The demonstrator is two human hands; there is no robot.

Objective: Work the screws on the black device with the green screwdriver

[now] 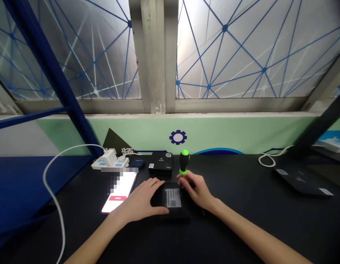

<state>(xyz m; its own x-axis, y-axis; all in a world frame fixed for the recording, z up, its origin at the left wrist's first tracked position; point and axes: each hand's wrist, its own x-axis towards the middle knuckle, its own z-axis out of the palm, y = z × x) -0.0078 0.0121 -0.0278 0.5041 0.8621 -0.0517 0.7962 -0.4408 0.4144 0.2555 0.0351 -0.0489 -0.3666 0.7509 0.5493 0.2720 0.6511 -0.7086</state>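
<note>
Left hand (141, 203) lies flat on black box (172, 200); right hand (197, 189) grips upright screwdriver (184, 161)

Two bare hands are in view, a left hand (141, 201) and a right hand (196, 189). There are two small black plastic boxes, one labelled box (172, 200) under the hands and one rear box (160, 164); one green-and-black screwdriver (184, 161); one lit smartphone (120, 190); one white power strip (109, 163).
</note>
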